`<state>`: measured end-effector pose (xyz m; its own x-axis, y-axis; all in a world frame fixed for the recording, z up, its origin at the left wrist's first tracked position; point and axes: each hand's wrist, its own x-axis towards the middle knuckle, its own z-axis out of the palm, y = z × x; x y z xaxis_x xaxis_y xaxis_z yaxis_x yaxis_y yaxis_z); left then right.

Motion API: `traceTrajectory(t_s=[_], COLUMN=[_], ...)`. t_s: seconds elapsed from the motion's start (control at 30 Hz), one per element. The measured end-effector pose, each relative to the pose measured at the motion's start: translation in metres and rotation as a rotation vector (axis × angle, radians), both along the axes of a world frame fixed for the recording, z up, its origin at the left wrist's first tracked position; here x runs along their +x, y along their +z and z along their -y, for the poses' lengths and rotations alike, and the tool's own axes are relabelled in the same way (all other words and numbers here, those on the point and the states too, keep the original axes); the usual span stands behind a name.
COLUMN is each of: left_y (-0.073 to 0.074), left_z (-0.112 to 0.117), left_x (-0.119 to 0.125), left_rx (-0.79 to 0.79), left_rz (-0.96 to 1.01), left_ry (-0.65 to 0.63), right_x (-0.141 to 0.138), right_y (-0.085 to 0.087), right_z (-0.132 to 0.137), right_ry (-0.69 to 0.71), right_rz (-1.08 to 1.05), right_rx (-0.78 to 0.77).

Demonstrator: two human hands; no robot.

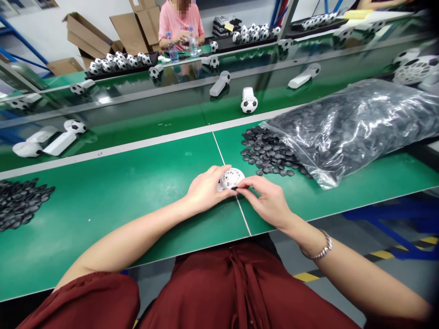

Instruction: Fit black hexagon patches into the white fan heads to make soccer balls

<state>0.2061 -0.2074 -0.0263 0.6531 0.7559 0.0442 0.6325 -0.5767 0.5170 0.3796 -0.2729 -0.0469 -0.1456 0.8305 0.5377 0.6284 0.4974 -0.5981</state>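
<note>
A white, ball-shaped plastic shell (232, 177) with cut-out openings rests low over the green table, near the white seam line. My left hand (207, 186) is closed round its left side, thumb and fingers gripping it. At the shell's lower right, my right hand (265, 198) pinches a small black piece (234, 188) against the surface. The piece is mostly covered by the fingertips. To the right of my hands lies a pile of loose black pieces (265, 151), spilling from a clear plastic bag (360, 123) filled with more of them.
Another heap of black pieces (20, 201) lies at the left. Beyond the pale rail, white items with football-patterned heads (248, 104) lie on a green belt. Across it sits a person in a pink top (181, 25), near water bottles (172, 48), trays of small footballs (118, 64) and cardboard boxes (128, 32).
</note>
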Motion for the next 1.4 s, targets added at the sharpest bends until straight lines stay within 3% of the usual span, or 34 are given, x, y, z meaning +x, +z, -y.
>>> traceTrajectory(t_s=[0.27, 0.37, 0.53, 0.83, 1.03, 1.13, 1.2, 1.3, 1.4], left_y=[0.001, 0.001, 0.004, 0.008, 0.011, 0.012, 0.011, 0.008, 0.006], left_z=[-0.001, -0.004, -0.007, -0.007, -0.006, -0.010, -0.014, -0.021, -0.024], left_x=[0.003, 0.003, 0.007, 0.013, 0.016, 0.013, 0.009, 0.002, -0.004], left_rx=[-0.010, -0.048, -0.126, -0.104, -0.033, -0.009, -0.023, -0.059, -0.029], left_rz=[0.001, 0.057, 0.096, 0.010, -0.056, -0.067, -0.076, -0.093, -0.104], left_ry=[0.030, 0.028, 0.038, 0.071, 0.031, -0.053, -0.122, -0.129, -0.136], right_x=[0.001, 0.002, 0.005, 0.013, 0.009, 0.023, 0.041, 0.068, 0.080], right_y=[0.000, -0.003, -0.007, -0.004, -0.010, -0.010, -0.007, -0.003, -0.004], right_z=[-0.007, -0.009, -0.013, -0.017, -0.017, -0.020, -0.022, -0.024, -0.025], right_ry=[0.007, -0.053, 0.039, 0.047, 0.028, 0.064, -0.016, -0.224, -0.232], right_rz=[0.027, -0.070, -0.267, -0.241, -0.282, -0.321, -0.241, 0.032, 0.228], right_rx=[0.005, -0.102, -0.343, -0.373, -0.392, -0.400, -0.360, -0.242, -0.188])
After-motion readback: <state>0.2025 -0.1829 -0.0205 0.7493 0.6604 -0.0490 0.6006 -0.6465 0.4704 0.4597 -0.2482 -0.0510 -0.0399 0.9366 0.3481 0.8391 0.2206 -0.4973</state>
